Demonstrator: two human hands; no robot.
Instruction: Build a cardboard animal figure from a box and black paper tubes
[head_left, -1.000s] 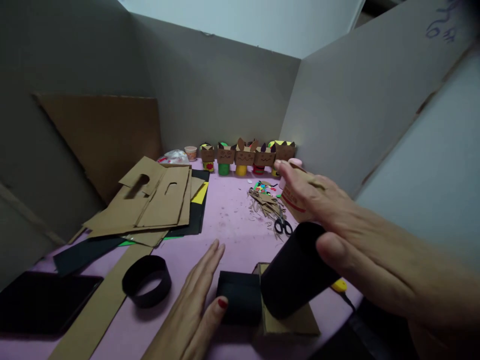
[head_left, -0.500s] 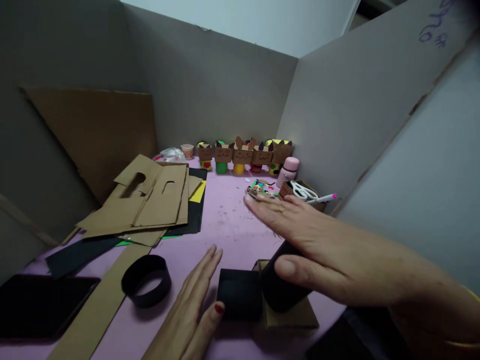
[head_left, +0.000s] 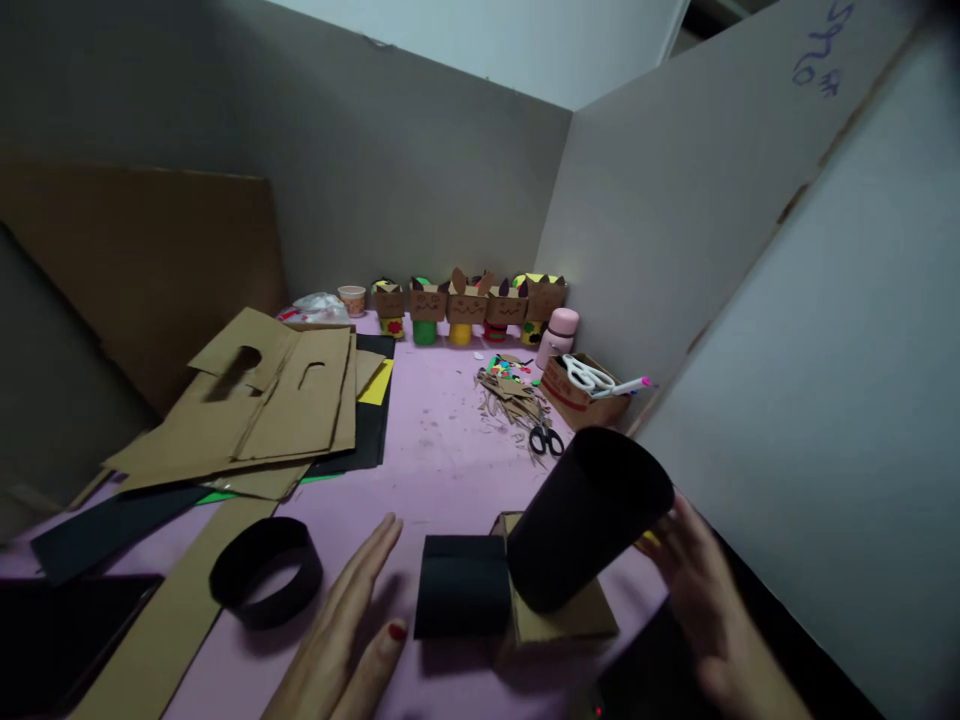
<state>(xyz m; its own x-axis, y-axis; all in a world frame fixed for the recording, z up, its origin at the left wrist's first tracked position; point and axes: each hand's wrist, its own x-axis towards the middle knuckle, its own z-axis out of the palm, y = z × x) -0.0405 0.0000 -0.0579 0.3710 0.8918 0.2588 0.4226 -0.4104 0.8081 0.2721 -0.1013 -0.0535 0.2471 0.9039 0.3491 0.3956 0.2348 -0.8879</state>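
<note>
A black paper tube (head_left: 574, 525) leans to the right on a small brown cardboard box (head_left: 574, 625). My right hand (head_left: 705, 600) is open at the tube's right side, fingertips by its upper rim; whether they touch it I cannot tell. Against the box's left side is a folded black paper piece (head_left: 461, 595). My left hand (head_left: 337, 635) lies open to the left of that piece, fingers extended and apart from it. Farther left, a black paper ring (head_left: 281, 608) rests on the pink tabletop (head_left: 439, 420).
At left lie stacked cardboard sheets (head_left: 300, 400), a cardboard strip (head_left: 169, 610) and a black tablet-like slab (head_left: 67, 640). Cardboard scraps (head_left: 514, 395) and black-handled scissors (head_left: 546, 440) are beyond the tube. Behind stand animal-faced cardboard figures (head_left: 466, 302), a pink bottle (head_left: 557, 337) and a tool box (head_left: 581, 400).
My right hand has moved from over the tube to its right side, uncovering the tube's open top and the scissors. The scene has shifted slightly left in view. My left hand stays open.
</note>
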